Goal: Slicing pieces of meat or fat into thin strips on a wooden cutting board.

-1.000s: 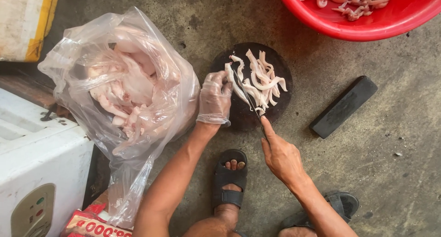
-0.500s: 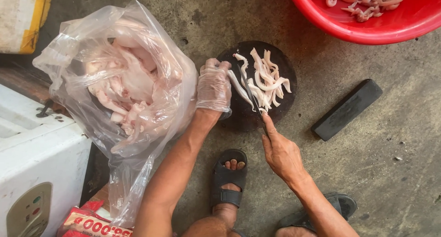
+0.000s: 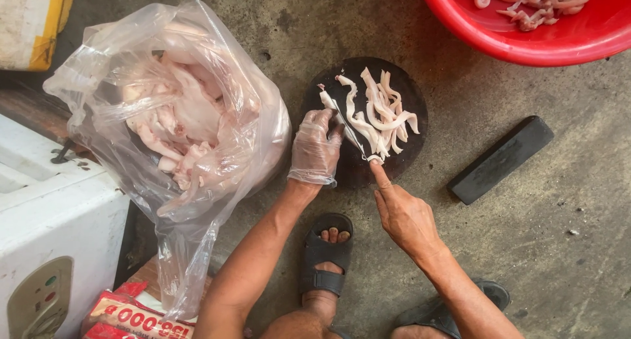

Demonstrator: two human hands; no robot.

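Gloved left hand (image 3: 315,148) has shifted down-left along the pale meat strip (image 3: 328,102), fingers pressing it onto the round dark cutting board (image 3: 407,96). Right hand (image 3: 404,214) grips the knife (image 3: 351,132), forefinger extended, blade on the strip.

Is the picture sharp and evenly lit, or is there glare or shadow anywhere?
Head view: mostly sharp under soft daylight; the plastic bag shows pale glare; the dark cutting board makes the white strips stand out; the thin knife is hard to see; the red basin is cropped.
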